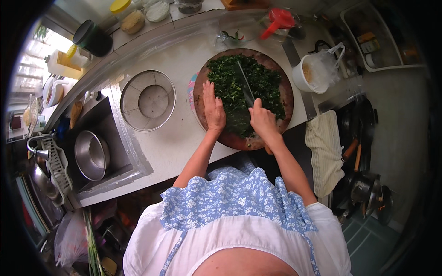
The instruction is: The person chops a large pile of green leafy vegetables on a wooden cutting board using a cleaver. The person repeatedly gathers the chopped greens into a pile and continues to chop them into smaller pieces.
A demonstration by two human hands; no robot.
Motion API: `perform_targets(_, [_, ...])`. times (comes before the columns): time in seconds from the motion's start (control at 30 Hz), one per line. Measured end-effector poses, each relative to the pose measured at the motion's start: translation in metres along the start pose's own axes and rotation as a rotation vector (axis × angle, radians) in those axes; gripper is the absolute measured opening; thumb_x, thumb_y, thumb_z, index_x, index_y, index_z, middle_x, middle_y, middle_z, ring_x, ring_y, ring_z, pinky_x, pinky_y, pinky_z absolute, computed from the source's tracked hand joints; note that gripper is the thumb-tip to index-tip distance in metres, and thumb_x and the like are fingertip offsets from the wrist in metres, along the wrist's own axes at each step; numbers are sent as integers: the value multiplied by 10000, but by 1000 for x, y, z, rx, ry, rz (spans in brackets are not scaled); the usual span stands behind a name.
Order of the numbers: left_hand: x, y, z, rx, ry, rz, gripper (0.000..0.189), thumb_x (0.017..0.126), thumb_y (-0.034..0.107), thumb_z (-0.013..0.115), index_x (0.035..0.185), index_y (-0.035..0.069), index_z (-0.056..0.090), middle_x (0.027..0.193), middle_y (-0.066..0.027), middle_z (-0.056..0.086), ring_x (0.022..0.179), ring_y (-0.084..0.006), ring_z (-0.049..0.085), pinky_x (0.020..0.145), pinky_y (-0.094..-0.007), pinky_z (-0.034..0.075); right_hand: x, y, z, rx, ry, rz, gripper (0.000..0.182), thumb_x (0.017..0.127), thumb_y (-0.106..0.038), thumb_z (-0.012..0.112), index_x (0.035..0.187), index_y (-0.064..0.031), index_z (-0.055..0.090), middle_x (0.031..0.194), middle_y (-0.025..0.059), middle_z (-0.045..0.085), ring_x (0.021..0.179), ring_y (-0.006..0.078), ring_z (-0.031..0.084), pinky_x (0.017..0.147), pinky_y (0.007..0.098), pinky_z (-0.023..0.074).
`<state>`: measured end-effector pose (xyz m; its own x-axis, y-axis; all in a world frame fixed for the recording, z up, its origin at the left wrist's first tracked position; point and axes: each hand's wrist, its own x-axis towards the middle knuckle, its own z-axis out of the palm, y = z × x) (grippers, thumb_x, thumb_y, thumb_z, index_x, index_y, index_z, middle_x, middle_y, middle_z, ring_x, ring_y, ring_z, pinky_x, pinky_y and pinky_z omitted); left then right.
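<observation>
A thick round wooden chopping board [286, 93] lies on the counter, covered over its middle by finely chopped leafy greens [267, 81]. My right hand [264, 120] grips a broad-bladed kitchen knife [246, 84], whose blade points away from me over the greens. An orange-brown end, in line with the blade, shows below my wrist. Flat along the left side of the pile rests my left hand [213, 107], fingers extended and thumb apart, holding nothing. A pink and blue patterned piece [192, 90] sticks out from under the board's left edge.
A metal mesh strainer [148, 100] stands left of the board. Further left, a steel bowl [92, 155] sits in the sink [114, 145]. Chillies [233, 36] in plastic and a red-handled item [279, 20] lie behind; a white tub [307, 74] and cloth [324, 153] are right.
</observation>
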<state>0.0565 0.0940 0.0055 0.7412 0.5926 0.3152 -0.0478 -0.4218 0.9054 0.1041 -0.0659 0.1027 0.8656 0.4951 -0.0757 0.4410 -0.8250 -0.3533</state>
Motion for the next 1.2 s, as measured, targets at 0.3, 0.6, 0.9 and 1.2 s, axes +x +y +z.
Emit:
perform_targets(0.3, [-4, -3, -3, 3, 41, -22, 509, 980, 219, 363, 1442, 4, 370, 1526, -177, 324, 1446, -339, 229, 1178, -419, 175, 1, -18, -59, -13, -18, -98, 220, 976, -206, 499, 929, -24, 384, 585, 198, 611, 601, 407, 637, 541, 512, 496])
perform_targets(0.6, [-4, -2, 0, 20, 62, -21, 502, 982, 220, 368, 1435, 5, 382, 1528, -180, 320, 1444, -330, 240, 1175, -411, 186, -6, 21, 19, -31, -85, -108, 265, 959, -224, 530, 1028, -1, 404, 629, 222, 606, 628, 438, 613, 549, 551, 453])
perform_targets(0.9, [-1, 1, 5, 73, 94, 9, 488, 985, 223, 372, 1420, 3, 401, 1525, -173, 329, 1440, -324, 251, 1171, -405, 197, -45, 47, 4, 425, -117, 73, 208, 952, -238, 565, 1008, -44, 513, 701, 196, 635, 707, 435, 622, 600, 494, 462])
perform_targets(1.2, [-7, -4, -1, -49, 120, -58, 431, 998, 229, 402, 1367, 18, 477, 1495, -169, 381, 1405, -314, 321, 1146, -393, 254, -43, 59, -56, 1064, -278, 289, 250, 990, -269, 544, 860, -57, 513, 624, 6, 526, 463, 53, 472, 401, 218, 390])
